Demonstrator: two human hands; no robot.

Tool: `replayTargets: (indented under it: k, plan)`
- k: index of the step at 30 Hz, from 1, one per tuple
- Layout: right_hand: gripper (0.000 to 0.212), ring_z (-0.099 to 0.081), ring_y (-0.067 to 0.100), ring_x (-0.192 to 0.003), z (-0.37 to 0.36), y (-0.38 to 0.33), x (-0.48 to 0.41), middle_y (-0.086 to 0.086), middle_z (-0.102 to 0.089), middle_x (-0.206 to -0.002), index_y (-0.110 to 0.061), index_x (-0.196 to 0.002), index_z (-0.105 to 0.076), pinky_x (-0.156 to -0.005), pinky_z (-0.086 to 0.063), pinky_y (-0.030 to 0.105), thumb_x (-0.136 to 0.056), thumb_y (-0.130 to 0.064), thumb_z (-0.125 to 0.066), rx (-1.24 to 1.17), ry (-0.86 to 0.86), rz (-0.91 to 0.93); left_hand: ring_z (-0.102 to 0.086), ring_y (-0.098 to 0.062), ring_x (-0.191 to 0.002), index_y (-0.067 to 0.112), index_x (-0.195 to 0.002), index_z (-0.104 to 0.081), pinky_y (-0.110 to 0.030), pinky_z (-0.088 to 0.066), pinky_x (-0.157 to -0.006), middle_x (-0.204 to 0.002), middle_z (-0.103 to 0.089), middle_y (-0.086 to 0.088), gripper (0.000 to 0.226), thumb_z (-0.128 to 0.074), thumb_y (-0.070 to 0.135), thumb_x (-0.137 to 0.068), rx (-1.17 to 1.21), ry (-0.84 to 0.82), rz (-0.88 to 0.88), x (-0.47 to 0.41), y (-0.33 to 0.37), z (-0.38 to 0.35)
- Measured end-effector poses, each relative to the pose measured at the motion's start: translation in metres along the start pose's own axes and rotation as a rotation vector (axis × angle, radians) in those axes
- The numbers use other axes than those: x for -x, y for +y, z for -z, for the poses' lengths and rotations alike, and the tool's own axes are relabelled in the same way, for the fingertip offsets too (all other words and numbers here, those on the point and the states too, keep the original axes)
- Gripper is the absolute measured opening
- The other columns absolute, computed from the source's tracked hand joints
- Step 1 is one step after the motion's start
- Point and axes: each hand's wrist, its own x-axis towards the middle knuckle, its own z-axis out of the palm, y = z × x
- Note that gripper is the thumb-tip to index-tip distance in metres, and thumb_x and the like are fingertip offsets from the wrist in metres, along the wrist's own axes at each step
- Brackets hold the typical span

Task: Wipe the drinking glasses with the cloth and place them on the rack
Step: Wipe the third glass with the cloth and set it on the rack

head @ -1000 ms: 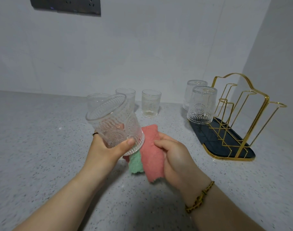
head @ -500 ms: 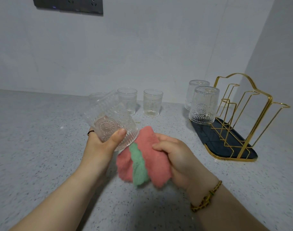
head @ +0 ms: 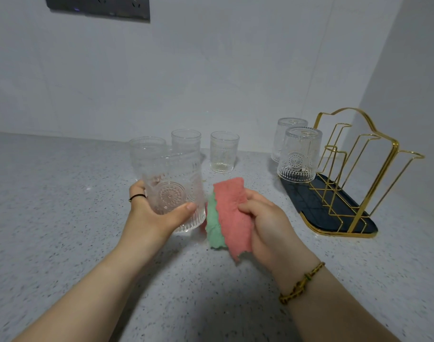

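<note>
Bench: hard, speckled
Left hand: grasps glass
Right hand: grasps cloth
Risk: one-hand grip may slip, glass breaks

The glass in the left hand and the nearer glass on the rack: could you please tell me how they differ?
The held glass is gripped by the left hand above the counter; the nearer rack glass sits untouched on the gold rack. The held glass has its mouth up; the nearer rack glass appears mouth down. Both are clear, embossed with a round medallion and ribbing.
</note>
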Motion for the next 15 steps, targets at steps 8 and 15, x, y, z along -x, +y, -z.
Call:
replayTargets:
  k: [8,15]
  plan:
    - [0.032,-0.062,0.017,-0.077,-0.0014,0.0086,-0.0002,0.007,-0.063,-0.092,-0.017,-0.094,-0.055,-0.065,-0.051,0.026,-0.09,0.008,-0.036,0.085,-0.056,0.056,-0.051,-0.005,-0.098,0.025,-0.138,-0.017,-0.007,-0.036,-0.081,-0.126,-0.038,0.004,0.108,-0.085,0.016,-0.054,-0.165,-0.151,0.029,0.0029,-0.0074,-0.0077]
    - [0.031,-0.063,0.01,-0.065,-0.0003,0.0097,0.0026,0.003,-0.064,-0.084,-0.019,-0.09,-0.056,-0.055,-0.053,0.02,-0.087,0.009,-0.042,0.186,-0.013,0.088,-0.042,0.011,-0.078,0.026,-0.108,-0.023,0.003,-0.036,-0.061,-0.095,-0.034,0.025,0.077,-0.08,0.003,-0.062,-0.221,-0.126,-0.04,0.006,-0.0019,-0.004]
